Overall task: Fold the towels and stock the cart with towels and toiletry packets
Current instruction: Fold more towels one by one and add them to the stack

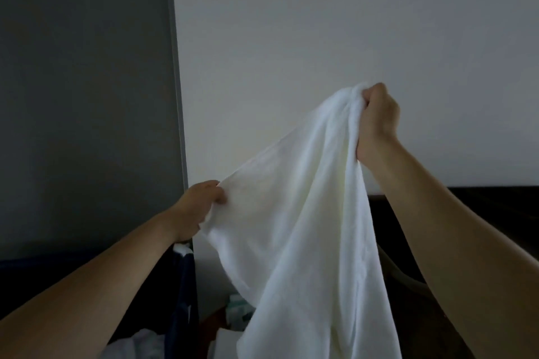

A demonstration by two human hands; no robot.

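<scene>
A large white towel [300, 213] hangs unfolded in the air in front of me. My right hand [377, 118] is raised high and grips a bunched top corner of it. Lower and to the left, my left hand [197, 207] pinches the towel's left edge. The cloth stretches slanting between the two hands and drapes down past the bottom of the frame. It hides most of what lies below it.
A white wall [320, 23] fills the background, with a grey panel [87, 96] on the left. A dark blue fabric bin edge [183, 285] stands at the lower left with white cloth [137, 344] inside. A dark surface [495, 213] lies at the right.
</scene>
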